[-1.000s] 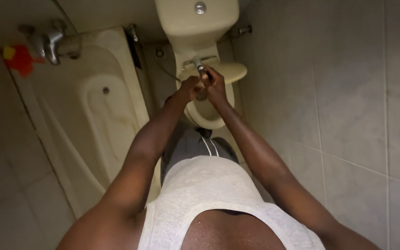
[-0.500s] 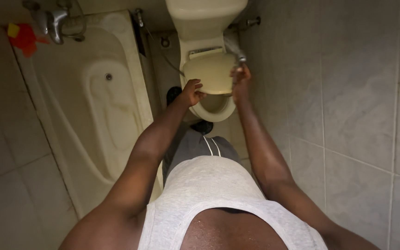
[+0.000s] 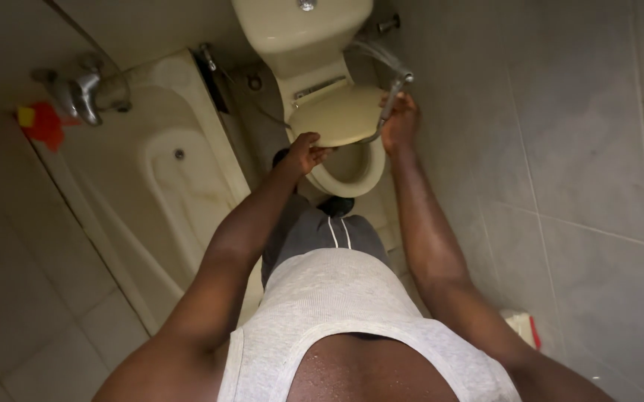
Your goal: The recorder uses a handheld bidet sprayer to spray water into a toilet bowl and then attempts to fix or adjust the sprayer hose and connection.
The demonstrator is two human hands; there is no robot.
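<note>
A cream toilet stands against the far wall, its cistern (image 3: 299,30) at the top of the view. My left hand (image 3: 307,152) grips the front edge of the lid (image 3: 340,115), which is lifted partway over the bowl rim (image 3: 355,182). My right hand (image 3: 400,123) holds a metal spray nozzle (image 3: 395,97) on a hose, at the right side of the lid. A thin fan of water leaves the nozzle toward the cistern. The seat under the lid is mostly hidden.
A cream bathtub (image 3: 165,179) lies to the left with a chrome tap (image 3: 76,93) and a red and yellow object (image 3: 39,123) at its far end. Grey tiled wall (image 3: 560,164) runs along the right. A small pale bottle with a red part (image 3: 521,327) sits low by that wall.
Both hands were together over the bowl. They have since parted: the left has raised the lid, the right has moved to the right with the nozzle, which now sprays.
</note>
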